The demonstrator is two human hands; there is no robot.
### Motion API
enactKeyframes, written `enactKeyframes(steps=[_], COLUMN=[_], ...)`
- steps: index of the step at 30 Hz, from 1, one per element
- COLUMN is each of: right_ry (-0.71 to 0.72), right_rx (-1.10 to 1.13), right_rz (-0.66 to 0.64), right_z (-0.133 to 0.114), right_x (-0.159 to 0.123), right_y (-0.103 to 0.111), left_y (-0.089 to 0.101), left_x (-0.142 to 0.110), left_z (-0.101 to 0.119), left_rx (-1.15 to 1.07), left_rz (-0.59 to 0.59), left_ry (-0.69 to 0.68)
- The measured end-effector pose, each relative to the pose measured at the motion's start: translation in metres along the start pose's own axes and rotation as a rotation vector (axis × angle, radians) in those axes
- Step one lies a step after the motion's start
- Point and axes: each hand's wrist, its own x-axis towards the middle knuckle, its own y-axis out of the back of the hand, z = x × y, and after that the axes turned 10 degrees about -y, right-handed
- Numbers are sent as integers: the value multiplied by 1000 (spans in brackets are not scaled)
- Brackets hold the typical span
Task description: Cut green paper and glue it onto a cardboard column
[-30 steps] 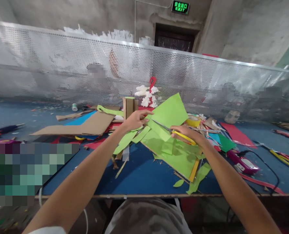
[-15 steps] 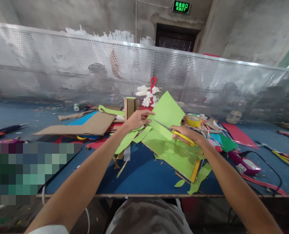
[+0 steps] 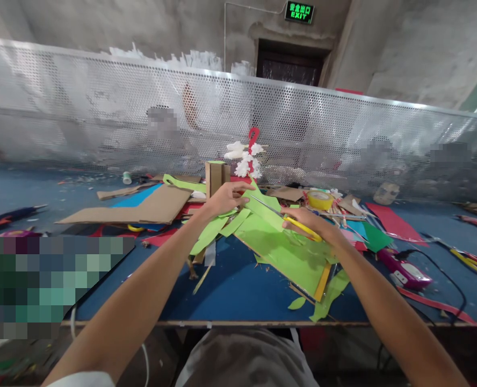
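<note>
My left hand (image 3: 229, 198) pinches the edge of a light-green sheet of paper (image 3: 267, 210) between thumb and fingers. In my right hand (image 3: 303, 219) is a pair of scissors (image 3: 308, 230) with yellow handles; its thin metal blades point left, lie across the paper and reach close to my left fingertips. Under both hands lies a larger green sheet (image 3: 276, 252) with a yellow-brown strip (image 3: 323, 281) at its right end. Green paper strips (image 3: 210, 235) rest beneath my left hand. Part of the held paper is hidden by my hands.
Cardboard (image 3: 150, 207) lies on the blue table (image 3: 222, 301) at left. White flowers on a red hooked piece (image 3: 253, 137) stand behind my hands. Yellow tape (image 3: 319, 200), red paper (image 3: 395, 221) and a purple device (image 3: 405, 273) with a black cord are at right. A perforated metal panel (image 3: 121, 113) rises behind.
The large upper part of the green paper, which stood upright above the scissors, has dropped out of sight, leaving a smaller flap above the blades. Both hands stay almost in place.
</note>
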Motion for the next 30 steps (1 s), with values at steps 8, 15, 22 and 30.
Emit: enactKeyframes(steps=[8,15,22,30], right_ry=[41,37,49,37], right_rx=[0,-13,-12,17], right_rz=[-11,21,11,-3], right_z=[-7,0,-1,-7], right_x=[-5,2,0,-2], right_y=[0,-5,-4,-5], left_y=[0,-1,-1,-2], left_x=[0,1,1,1], left_z=[0,-1,1,1], left_rx=[-12,-2,-2,10], left_rz=[-10,-10,-20,-44], left_ry=[-7,-12,7,-5])
